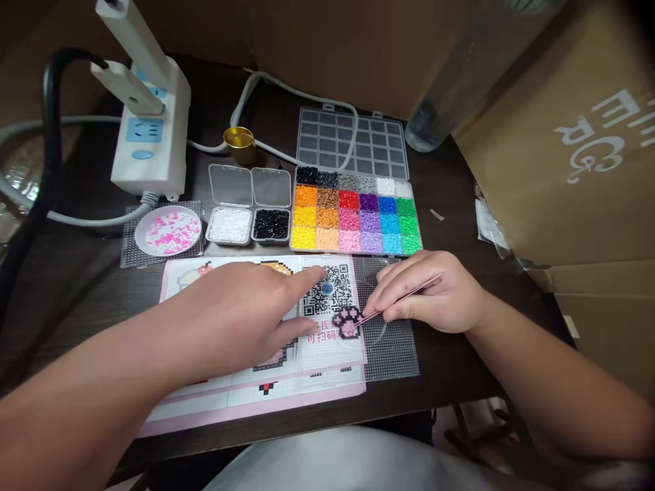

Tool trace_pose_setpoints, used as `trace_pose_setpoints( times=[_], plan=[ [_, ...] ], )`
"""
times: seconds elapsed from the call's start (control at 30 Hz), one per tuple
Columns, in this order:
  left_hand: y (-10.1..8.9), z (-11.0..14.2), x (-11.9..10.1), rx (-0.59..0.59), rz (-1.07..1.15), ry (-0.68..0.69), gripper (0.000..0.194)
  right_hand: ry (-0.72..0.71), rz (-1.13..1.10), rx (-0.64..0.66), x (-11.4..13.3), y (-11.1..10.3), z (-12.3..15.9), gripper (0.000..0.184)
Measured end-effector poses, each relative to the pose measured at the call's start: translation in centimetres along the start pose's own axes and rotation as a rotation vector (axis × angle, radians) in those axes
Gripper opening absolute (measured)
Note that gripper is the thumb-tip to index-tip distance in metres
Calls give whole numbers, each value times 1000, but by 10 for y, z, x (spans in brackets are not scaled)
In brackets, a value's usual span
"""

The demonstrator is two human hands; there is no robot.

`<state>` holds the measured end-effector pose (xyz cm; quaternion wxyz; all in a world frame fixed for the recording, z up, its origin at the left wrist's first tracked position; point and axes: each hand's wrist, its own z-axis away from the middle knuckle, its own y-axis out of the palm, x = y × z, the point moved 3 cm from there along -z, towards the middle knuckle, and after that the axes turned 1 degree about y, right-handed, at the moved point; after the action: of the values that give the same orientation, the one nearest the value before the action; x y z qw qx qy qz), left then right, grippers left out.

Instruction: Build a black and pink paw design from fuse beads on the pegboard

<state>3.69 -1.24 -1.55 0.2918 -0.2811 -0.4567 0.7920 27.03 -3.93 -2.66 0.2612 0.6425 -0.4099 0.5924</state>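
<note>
My right hand [434, 293] is closed around a pair of pink tweezers [409, 294]. Their tips touch or hover over a paw-shaped bead piece [348, 323], black-edged with pink pads, on a clear pegboard [389, 354]. Left of it, my left hand [250, 317] lies over the printed pattern sheet [194, 402], thumb and index finger apart, holding nothing. Between those fingers and the paw shows a QR code [327, 290] with red characters below it. My left hand hides part of the sheet's pixel drawings.
Behind the sheet stand a sectioned box of coloured beads [355, 211], a white bead box [229, 225] and a black bead box [271, 224]. Pink beads lie in a white dish [168, 230]. A power strip [153, 136], gold cup [239, 144], plastic bottle [434, 116] and cardboard [573, 157] stand around.
</note>
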Motion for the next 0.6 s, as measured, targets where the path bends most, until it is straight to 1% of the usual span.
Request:
trace_pose_setpoints(
  times=[0.27, 0.4, 0.6],
  plan=[
    [-1, 0, -1, 49, 10, -22, 66, -37, 55, 43, -2, 1, 1, 12],
    [-2, -1, -1, 43, 44, -28, 66, -42, 61, 45, -1, 2, 1, 11],
    [-4, -2, -1, 70, 29, -38, 66, 22, 69, 49, 0, 2, -1, 11]
  ],
)
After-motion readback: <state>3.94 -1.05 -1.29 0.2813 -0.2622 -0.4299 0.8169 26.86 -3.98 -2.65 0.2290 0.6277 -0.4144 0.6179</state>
